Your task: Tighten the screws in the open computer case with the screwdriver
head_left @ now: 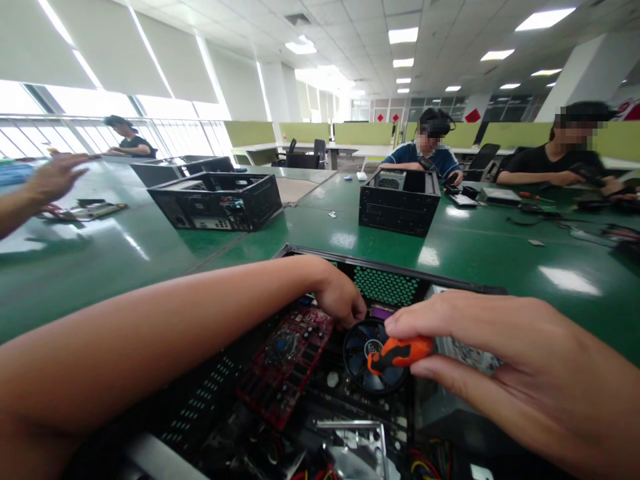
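Note:
An open black computer case point(390, 267) lies in front of me, its inside facing up. My right hand point(500, 340) pinches the handle of an orange-and-black screwdriver point(400, 352) above the round black cooling fan point(356, 357); I cannot make out its shaft. Inside the case, beside the fan's far left edge, my left hand point(343, 297) has its fingers curled closed. Whatever those fingers touch or hold is hidden. Just below my left wrist sits a red graphics card point(285, 373) with a blue-centred cooler. A purple connector point(383, 311) shows behind the fan.
A silver metal bracket point(383, 443) and coloured cables point(425, 463) are at the case's near side. Two more black cases point(215, 200) point(395, 207) stand across the green table point(320, 233). Several people sit around it; someone's hand point(60, 177) reaches in at left.

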`<state>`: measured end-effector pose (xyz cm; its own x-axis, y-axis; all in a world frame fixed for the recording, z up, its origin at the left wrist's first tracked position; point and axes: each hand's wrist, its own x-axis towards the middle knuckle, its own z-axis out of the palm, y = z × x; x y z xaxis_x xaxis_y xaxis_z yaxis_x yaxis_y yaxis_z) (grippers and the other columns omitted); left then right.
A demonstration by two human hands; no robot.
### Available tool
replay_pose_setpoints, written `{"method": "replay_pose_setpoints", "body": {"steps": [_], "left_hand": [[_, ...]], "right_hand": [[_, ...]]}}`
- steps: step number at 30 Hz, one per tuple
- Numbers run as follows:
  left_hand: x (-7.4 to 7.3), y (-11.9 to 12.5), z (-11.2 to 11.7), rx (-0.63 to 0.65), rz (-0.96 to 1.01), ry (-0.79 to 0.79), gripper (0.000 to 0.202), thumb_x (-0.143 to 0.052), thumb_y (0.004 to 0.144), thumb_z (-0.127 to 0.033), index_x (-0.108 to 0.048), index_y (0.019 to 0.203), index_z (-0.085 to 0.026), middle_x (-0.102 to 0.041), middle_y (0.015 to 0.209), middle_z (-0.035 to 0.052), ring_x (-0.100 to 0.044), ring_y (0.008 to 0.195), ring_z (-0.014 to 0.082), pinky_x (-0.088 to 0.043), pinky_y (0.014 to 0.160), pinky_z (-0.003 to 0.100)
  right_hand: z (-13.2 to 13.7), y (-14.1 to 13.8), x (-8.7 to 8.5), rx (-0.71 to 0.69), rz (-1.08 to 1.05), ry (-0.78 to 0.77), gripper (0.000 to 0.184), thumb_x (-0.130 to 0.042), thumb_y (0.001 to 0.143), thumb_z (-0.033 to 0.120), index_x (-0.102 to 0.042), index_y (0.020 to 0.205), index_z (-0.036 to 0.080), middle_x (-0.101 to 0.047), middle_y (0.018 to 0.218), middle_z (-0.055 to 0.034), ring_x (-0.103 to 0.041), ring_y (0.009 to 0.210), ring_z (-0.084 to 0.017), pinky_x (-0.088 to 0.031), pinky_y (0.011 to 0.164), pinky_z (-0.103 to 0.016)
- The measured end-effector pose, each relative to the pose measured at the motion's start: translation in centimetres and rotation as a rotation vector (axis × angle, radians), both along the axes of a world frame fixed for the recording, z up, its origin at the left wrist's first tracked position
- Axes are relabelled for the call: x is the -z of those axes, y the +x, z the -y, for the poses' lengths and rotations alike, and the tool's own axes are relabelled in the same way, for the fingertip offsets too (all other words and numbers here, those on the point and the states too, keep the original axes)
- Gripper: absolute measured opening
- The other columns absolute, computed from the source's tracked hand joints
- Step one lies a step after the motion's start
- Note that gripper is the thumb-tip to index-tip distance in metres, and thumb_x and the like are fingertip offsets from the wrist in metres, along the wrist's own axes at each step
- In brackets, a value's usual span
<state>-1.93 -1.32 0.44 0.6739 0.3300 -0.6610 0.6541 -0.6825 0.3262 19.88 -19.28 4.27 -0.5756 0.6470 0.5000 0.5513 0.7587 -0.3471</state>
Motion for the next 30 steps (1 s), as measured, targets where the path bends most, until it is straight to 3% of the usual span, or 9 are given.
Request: {"method": "replay_pose_setpoints", "body": {"steps": [6,11,16,19,24,26,30], "left_hand": [[0.28,0.03,-0.25,0.066,-0.092,-0.061,0.023,-0.064,0.091,-0.025,-0.080,0.107,-0.022,-0.082,0.104,0.0016,-0.071,0.101,0.0245,-0.053,0.087,0.031],[0.35,-0.05,-0.23,0.055,-0.079,-0.063,0.020,-0.064,0.089,-0.023,-0.079,0.102,-0.023,-0.082,0.098,-0.0004,-0.071,0.100,0.0242,-0.053,0.089,0.032],[0.14,-0.01,-0.10,0.041,-0.064,-0.075,0.018,-0.065,0.086,-0.021,-0.079,0.099,-0.023,-0.081,0.093,-0.0010,-0.070,0.099,0.0250,-0.053,0.092,0.034],[-0.04,0.17,0.00,0.021,-0.083,-0.076,0.018,-0.065,0.085,-0.021,-0.078,0.097,-0.023,-0.081,0.093,-0.0011,-0.070,0.095,0.0240,-0.052,0.086,0.032],[-0.28,0.39,0.14,0.018,-0.099,-0.049,0.016,-0.065,0.084,-0.022,-0.076,0.095,-0.024,-0.079,0.088,-0.0014,-0.067,0.090,0.0229,-0.050,0.079,0.030],[-0.33,0.37,0.17,0.030,-0.086,-0.039,0.017,-0.066,0.083,-0.023,-0.077,0.095,-0.024,-0.080,0.090,-0.0010,-0.068,0.093,0.0239,-0.051,0.083,0.031],[-0.42,0.20,0.24,-0.009,-0.042,-0.061,0.019,-0.071,0.079,-0.023,-0.080,0.095,-0.025,-0.082,0.091,-0.0025,-0.069,0.098,0.0253,-0.054,0.090,0.032]], "right_hand": [[-0.42,-0.34,-0.05,-0.015,0.064,-0.009,0.030,-0.059,0.105,0.015,-0.076,0.121,0.033,-0.087,0.111,0.0132,-0.083,0.099,-0.005,-0.060,0.088,-0.011],[-0.37,-0.28,0.11,-0.010,0.062,-0.009,0.029,-0.060,0.106,0.017,-0.076,0.123,0.033,-0.088,0.112,0.0105,-0.083,0.099,-0.008,-0.062,0.080,-0.014],[-0.30,-0.38,-0.06,-0.002,0.074,-0.050,0.027,-0.058,0.108,0.019,-0.078,0.121,0.031,-0.089,0.111,0.0053,-0.084,0.098,-0.014,-0.065,0.087,-0.023],[-0.30,-0.45,-0.18,-0.001,0.068,-0.032,0.027,-0.057,0.107,0.017,-0.079,0.117,0.028,-0.088,0.105,0.0038,-0.084,0.092,-0.015,-0.066,0.087,-0.026],[-0.24,-0.35,-0.27,-0.002,0.068,-0.042,0.011,-0.072,0.100,0.020,-0.079,0.103,0.027,-0.083,0.092,0.0041,-0.079,0.079,-0.017,-0.063,0.075,-0.028],[-0.24,-0.41,-0.30,-0.037,0.048,-0.066,0.013,-0.071,0.102,0.019,-0.080,0.106,0.027,-0.084,0.097,0.0031,-0.080,0.085,-0.016,-0.064,0.079,-0.026],[-0.24,-0.61,-0.32,-0.132,0.014,-0.095,0.034,-0.056,0.107,0.007,-0.080,0.122,0.026,-0.084,0.123,-0.0006,-0.080,0.107,-0.013,-0.062,0.092,-0.018]]}}
